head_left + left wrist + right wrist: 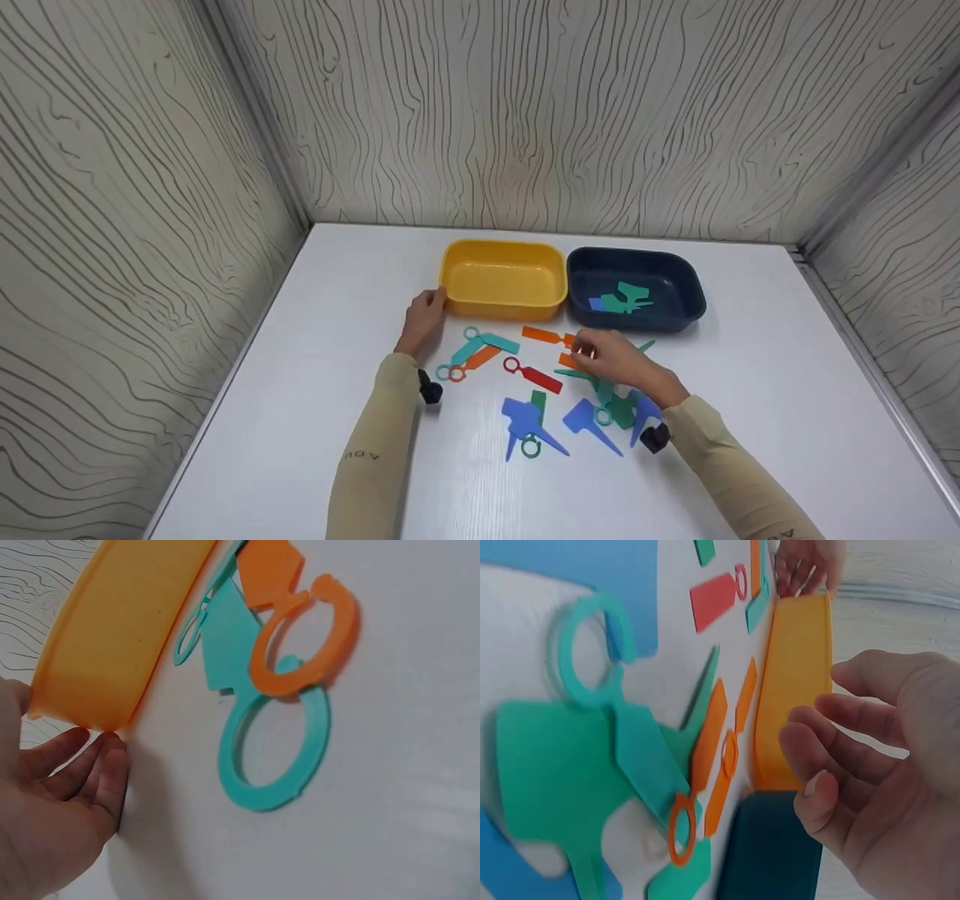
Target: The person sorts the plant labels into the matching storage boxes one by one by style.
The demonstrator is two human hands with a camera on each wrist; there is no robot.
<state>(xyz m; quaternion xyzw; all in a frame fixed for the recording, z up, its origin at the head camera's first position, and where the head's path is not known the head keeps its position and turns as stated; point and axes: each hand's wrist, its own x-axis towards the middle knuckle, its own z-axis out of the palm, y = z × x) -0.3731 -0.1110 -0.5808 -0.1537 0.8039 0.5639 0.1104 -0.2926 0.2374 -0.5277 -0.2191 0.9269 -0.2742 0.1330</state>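
At the near left corner of a yellow plastic bin (504,309), my left hand (424,319) holds its end. The thumb is at the rim and the bent fingertips touch the outer wall in the left wrist view. My right hand (619,360) hovers over orange ring tags (541,334), its fingers loosely bent; nothing shows between them in the right wrist view. Part of those tags is hidden under the hand in the head view. A red ring tag (540,379) lies between the hands. Beside my left hand are teal ring tags (274,791) and an orange ring tag (341,630).
A dark blue bin (636,322) stands against the yellow one's right side, holding green T-shaped plant labels (634,290) and a blue piece. Nearer me lie blue plant labels (589,420), a green ring tag (531,448) and green labels (551,772), some overlapping.
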